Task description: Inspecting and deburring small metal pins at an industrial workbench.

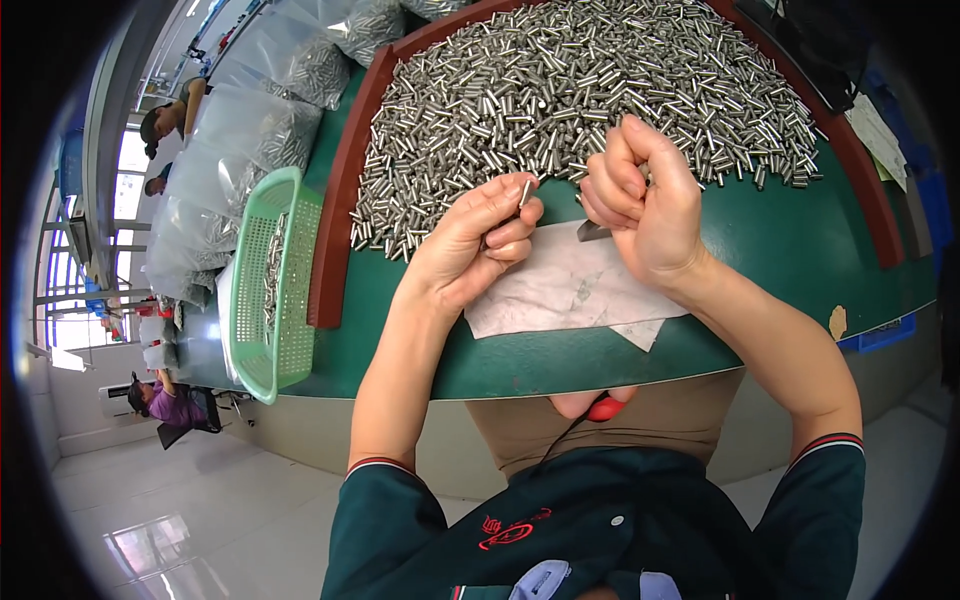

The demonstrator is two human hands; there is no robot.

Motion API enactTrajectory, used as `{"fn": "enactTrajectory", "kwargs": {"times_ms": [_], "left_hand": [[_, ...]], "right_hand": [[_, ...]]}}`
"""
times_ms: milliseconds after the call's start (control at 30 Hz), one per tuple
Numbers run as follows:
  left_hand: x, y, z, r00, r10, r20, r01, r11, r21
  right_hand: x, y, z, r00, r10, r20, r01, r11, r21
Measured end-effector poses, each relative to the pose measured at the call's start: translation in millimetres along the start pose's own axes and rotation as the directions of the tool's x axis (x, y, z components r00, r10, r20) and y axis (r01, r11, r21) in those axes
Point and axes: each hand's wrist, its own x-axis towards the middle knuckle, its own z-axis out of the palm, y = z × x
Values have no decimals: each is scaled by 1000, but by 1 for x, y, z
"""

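My left hand point(478, 245) pinches a small silver metal pin point(525, 192) between thumb and forefinger, its tip pointing up. My right hand point(640, 195) is curled shut just to the right of it, with a dark flat piece point(592, 232) showing under its fingers; what it grips is partly hidden. Both hands hover over a white sheet of paper point(575, 290) on the green table point(780, 240). Just beyond them lies a big heap of the same silver pins point(570, 90).
A red-brown raised rim point(345, 170) borders the table. A green plastic basket point(265, 290) holding pins hangs at the left edge. Clear bags of pins point(260, 130) are stacked beyond it. Other people work at the far left. A blue bin point(885, 335) sits at the right.
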Motion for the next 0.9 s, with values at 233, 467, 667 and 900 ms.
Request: {"fn": "enactTrajectory", "kwargs": {"times_ms": [233,467,667,900], "left_hand": [[0,3,6,987,23,-162,-22,1000,4],[9,-1,4,766,643,11,-211,234,949],[23,-12,3,720,656,227,-8,-319,948],[15,-12,3,768,612,191,13,-313,950]], "right_hand": [[1,1,-1,1000,22,-21,-22,1000,-22],[1,4,1,999,23,-25,-23,1000,-6],[1,4,2,999,28,-24,-29,999,-28],[1,3,0,1000,15,-23,-16,999,-34]]}}
